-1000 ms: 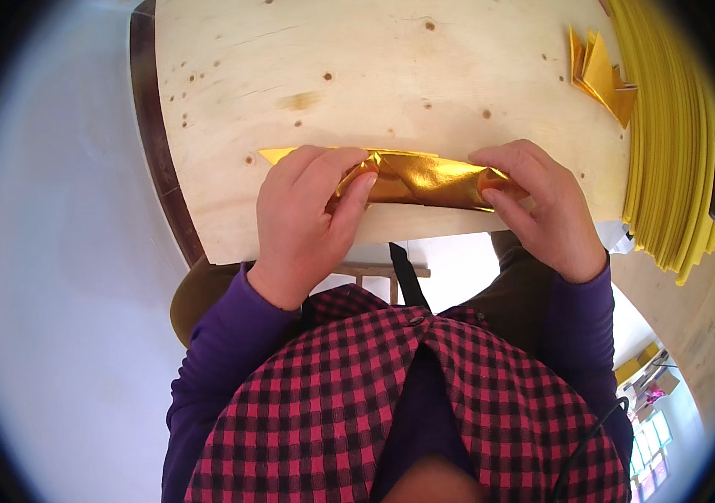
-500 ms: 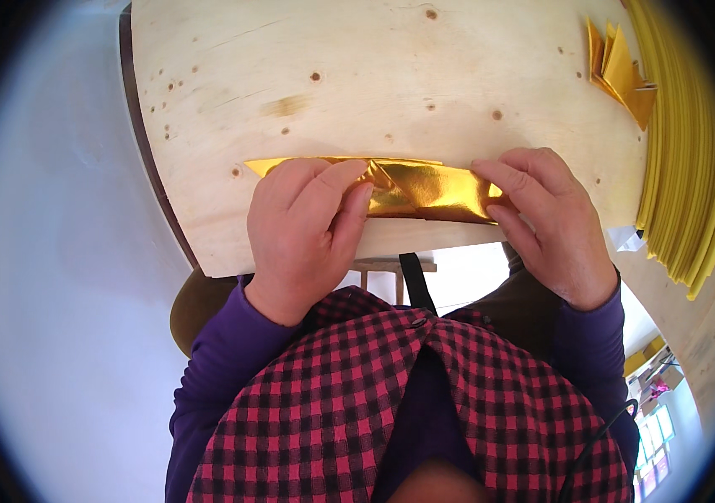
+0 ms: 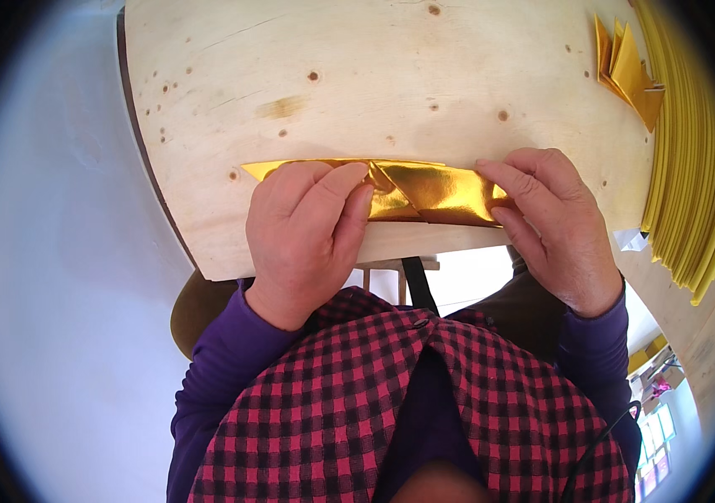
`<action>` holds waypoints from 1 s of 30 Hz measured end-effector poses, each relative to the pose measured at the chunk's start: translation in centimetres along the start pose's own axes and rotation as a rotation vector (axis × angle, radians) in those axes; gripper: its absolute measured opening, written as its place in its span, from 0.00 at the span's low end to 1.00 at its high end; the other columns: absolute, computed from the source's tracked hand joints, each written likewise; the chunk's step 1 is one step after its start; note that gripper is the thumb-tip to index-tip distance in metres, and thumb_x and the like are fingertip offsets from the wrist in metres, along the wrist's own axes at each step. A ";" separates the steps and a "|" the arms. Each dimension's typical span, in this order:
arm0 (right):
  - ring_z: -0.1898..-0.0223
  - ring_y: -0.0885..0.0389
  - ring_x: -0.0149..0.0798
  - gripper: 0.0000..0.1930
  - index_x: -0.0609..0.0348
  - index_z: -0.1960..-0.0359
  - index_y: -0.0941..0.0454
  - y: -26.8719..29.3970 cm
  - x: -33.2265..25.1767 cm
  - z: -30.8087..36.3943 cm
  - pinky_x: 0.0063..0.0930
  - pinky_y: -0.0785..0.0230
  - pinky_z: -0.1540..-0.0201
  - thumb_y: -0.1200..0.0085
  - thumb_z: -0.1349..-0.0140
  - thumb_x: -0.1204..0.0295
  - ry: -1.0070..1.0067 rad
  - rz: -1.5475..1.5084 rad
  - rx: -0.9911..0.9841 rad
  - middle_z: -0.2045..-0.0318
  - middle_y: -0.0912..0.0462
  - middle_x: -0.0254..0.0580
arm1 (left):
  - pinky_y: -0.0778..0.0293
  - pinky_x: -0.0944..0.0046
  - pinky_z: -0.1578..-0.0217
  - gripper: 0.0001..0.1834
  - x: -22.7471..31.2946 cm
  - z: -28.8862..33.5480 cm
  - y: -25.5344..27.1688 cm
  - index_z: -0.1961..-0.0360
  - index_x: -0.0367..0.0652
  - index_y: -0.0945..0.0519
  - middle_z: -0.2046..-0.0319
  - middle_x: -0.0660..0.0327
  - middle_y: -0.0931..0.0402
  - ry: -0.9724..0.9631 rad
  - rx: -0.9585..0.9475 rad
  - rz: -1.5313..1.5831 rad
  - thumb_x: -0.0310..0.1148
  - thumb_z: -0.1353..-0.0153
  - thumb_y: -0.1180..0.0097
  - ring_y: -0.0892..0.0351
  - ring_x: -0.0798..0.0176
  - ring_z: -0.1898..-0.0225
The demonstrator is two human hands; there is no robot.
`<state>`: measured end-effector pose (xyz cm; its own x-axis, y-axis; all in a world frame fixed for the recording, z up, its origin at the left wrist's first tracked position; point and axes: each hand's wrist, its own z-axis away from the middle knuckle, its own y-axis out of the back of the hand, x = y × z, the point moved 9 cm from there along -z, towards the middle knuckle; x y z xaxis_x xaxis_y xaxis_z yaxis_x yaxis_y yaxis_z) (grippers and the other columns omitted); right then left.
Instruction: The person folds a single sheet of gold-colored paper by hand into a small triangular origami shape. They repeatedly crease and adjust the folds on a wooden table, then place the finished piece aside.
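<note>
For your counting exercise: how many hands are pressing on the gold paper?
2: the left hand presses the gold paper at its left part, the right hand at its right end.
</note>
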<state>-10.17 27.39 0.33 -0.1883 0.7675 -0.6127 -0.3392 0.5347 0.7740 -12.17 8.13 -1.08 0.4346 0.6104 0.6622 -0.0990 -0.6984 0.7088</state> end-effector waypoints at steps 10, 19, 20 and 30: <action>0.55 0.22 0.44 0.23 0.60 0.45 0.21 -0.1 0.0 0.0 0.30 0.27 0.53 0.40 0.46 0.83 -0.015 -0.019 0.010 0.55 0.23 0.45 | 0.29 0.60 0.67 0.13 0.5 -0.3 0.2 0.61 0.41 0.17 0.69 0.60 0.24 -0.077 0.021 -0.050 0.23 0.50 0.32 0.24 0.56 0.69; 0.55 0.22 0.44 0.23 0.59 0.45 0.21 -0.2 0.0 0.0 0.29 0.27 0.53 0.40 0.45 0.84 -0.032 0.006 0.005 0.55 0.23 0.44 | 0.29 0.60 0.68 0.13 0.5 -0.3 0.3 0.61 0.41 0.16 0.69 0.60 0.23 -0.080 0.023 -0.041 0.23 0.50 0.32 0.25 0.57 0.69; 0.55 0.23 0.44 0.23 0.59 0.45 0.21 -0.2 0.0 0.0 0.30 0.27 0.53 0.40 0.45 0.83 -0.031 0.011 0.003 0.55 0.23 0.44 | 0.29 0.60 0.68 0.14 0.4 -0.3 0.3 0.60 0.41 0.16 0.69 0.60 0.23 -0.075 0.021 -0.043 0.23 0.50 0.32 0.25 0.57 0.69; 0.54 0.23 0.45 0.24 0.58 0.45 0.21 -0.3 0.0 0.0 0.31 0.28 0.52 0.40 0.46 0.84 -0.025 0.013 -0.004 0.55 0.24 0.44 | 0.29 0.62 0.70 0.27 0.8 0.4 -0.6 0.51 0.50 0.14 0.65 0.64 0.28 -0.167 -0.028 -0.144 0.22 0.57 0.36 0.27 0.61 0.68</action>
<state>-10.10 27.26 0.10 -0.1698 0.7827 -0.5988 -0.3405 0.5236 0.7810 -11.35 8.88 -1.03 0.5884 0.6312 0.5054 -0.0491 -0.5960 0.8015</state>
